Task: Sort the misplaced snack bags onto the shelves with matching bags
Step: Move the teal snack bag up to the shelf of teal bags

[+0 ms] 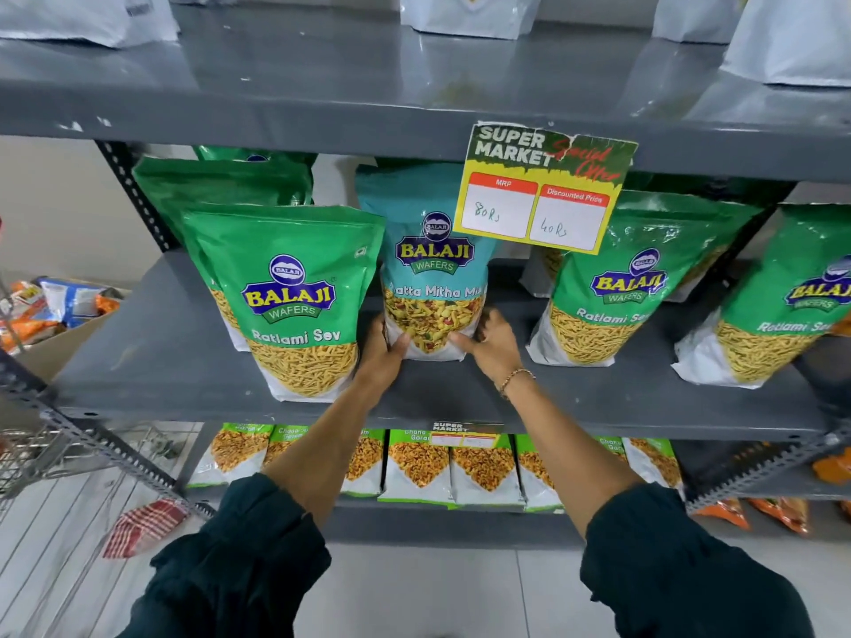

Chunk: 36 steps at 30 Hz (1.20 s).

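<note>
A teal Khatta Mitha Mix bag (430,269) stands upright on the grey middle shelf (152,352), between green Ratlami Sev bags. My left hand (384,349) grips its lower left corner and my right hand (490,343) grips its lower right corner. One green Ratlami Sev bag (288,297) stands just left of it, a second green bag (621,287) to the right, and a third (783,306) at the far right. More green bags stand behind.
A price card (543,191) hangs from the upper shelf edge over the teal bag's top right. White pouches (469,11) line the top shelf. Chana bags (419,467) fill the lower shelf. A cardboard box of mixed snacks (55,310) and a wire trolley (41,458) sit at left.
</note>
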Each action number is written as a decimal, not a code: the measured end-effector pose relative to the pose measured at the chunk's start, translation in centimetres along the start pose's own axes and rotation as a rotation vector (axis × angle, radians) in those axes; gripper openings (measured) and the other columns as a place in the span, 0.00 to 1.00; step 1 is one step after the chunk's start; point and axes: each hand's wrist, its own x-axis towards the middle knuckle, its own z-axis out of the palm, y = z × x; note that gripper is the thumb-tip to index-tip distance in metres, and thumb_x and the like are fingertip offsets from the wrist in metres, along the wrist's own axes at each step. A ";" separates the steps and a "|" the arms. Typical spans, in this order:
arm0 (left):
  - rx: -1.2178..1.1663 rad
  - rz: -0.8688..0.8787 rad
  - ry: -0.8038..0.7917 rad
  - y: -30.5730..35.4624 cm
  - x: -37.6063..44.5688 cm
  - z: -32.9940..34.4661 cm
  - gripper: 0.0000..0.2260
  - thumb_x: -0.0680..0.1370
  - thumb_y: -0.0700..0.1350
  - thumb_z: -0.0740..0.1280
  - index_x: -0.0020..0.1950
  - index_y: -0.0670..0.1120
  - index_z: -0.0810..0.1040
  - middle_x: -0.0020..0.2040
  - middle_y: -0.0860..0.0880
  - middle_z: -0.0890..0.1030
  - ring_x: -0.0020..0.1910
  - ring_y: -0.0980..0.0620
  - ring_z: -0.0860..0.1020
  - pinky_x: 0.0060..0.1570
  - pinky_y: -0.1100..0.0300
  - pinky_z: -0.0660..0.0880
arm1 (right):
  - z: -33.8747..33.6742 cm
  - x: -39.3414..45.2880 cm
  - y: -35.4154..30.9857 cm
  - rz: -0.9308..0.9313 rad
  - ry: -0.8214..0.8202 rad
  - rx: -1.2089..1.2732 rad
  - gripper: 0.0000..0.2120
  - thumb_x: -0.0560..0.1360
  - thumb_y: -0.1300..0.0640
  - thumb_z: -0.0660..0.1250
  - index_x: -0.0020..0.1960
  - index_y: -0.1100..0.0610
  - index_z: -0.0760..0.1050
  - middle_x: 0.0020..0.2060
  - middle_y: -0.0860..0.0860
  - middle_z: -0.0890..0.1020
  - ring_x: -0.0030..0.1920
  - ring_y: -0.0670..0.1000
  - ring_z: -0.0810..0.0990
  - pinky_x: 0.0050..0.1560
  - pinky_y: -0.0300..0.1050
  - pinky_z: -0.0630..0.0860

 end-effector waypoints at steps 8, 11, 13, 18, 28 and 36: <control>0.119 0.050 -0.158 0.2 -0.6 0.2 0.21 0.77 0.44 0.63 0.69 0.47 0.63 0.68 0.43 0.73 0.67 0.46 0.70 0.69 0.44 0.66 | -1.0 -4.0 1.2 -0.025 0.192 0.026 0.22 0.62 0.56 0.78 0.42 0.46 0.64 0.47 0.58 0.81 0.50 0.56 0.80 0.52 0.61 0.78; 0.202 0.103 -0.210 0.4 -2.1 0.4 0.23 0.76 0.44 0.65 0.70 0.48 0.62 0.67 0.44 0.74 0.66 0.46 0.71 0.68 0.45 0.66 | -1.8 -6.4 1.5 -0.035 0.251 0.014 0.22 0.61 0.55 0.78 0.41 0.46 0.65 0.46 0.61 0.81 0.50 0.57 0.80 0.51 0.62 0.77; 0.219 0.138 -0.233 0.5 -3.5 0.5 0.23 0.75 0.42 0.66 0.69 0.48 0.63 0.66 0.44 0.75 0.65 0.45 0.72 0.67 0.45 0.68 | -2.4 -8.5 1.5 -0.024 0.273 0.030 0.21 0.61 0.57 0.78 0.44 0.52 0.67 0.46 0.61 0.81 0.50 0.58 0.81 0.51 0.63 0.77; 0.270 0.169 -0.286 1.2 -8.9 0.8 0.21 0.74 0.44 0.68 0.65 0.45 0.66 0.40 0.48 0.73 0.42 0.50 0.72 0.45 0.54 0.68 | -4.0 -14.9 1.4 0.000 0.306 0.096 0.21 0.61 0.59 0.78 0.43 0.51 0.67 0.46 0.62 0.81 0.51 0.59 0.81 0.51 0.64 0.78; 0.153 0.325 -0.261 5.1 -19.1 -2.0 0.17 0.72 0.41 0.71 0.57 0.51 0.69 0.52 0.43 0.78 0.48 0.44 0.75 0.53 0.46 0.75 | -8.0 -24.1 -4.6 -0.167 0.290 0.085 0.21 0.60 0.66 0.77 0.41 0.52 0.68 0.41 0.52 0.80 0.46 0.53 0.80 0.43 0.35 0.80; 0.123 0.463 -0.191 14.0 -24.2 -7.8 0.20 0.72 0.45 0.71 0.62 0.44 0.70 0.58 0.45 0.79 0.59 0.43 0.76 0.62 0.44 0.72 | -9.3 -25.4 -14.7 -0.346 0.197 0.089 0.19 0.61 0.65 0.78 0.41 0.55 0.68 0.33 0.49 0.78 0.32 0.37 0.79 0.37 0.34 0.78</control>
